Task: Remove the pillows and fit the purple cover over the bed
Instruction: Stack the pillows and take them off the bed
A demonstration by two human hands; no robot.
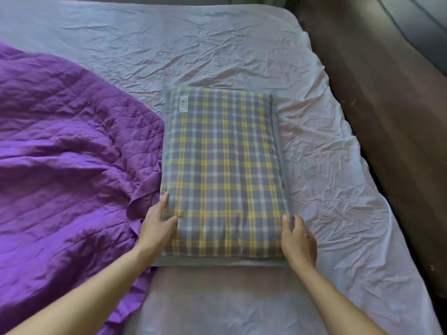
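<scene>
A grey pillow (225, 170) with yellow and white checks lies flat on the bed, long side running away from me. My left hand (158, 226) grips its near left corner, thumb on top and fingers along the side. My right hand (298, 240) grips the near right corner the same way. The purple quilted cover (65, 153) lies rumpled over the left part of the bed, its edge touching the pillow's left side. The pale lilac sheet (193, 49) on the mattress is creased.
The bed's right edge (358, 151) drops to a dark brown floor strip (391, 97). A dark piece of furniture or wall runs along the upper right corner (420, 27). The bed's far corner is rounded.
</scene>
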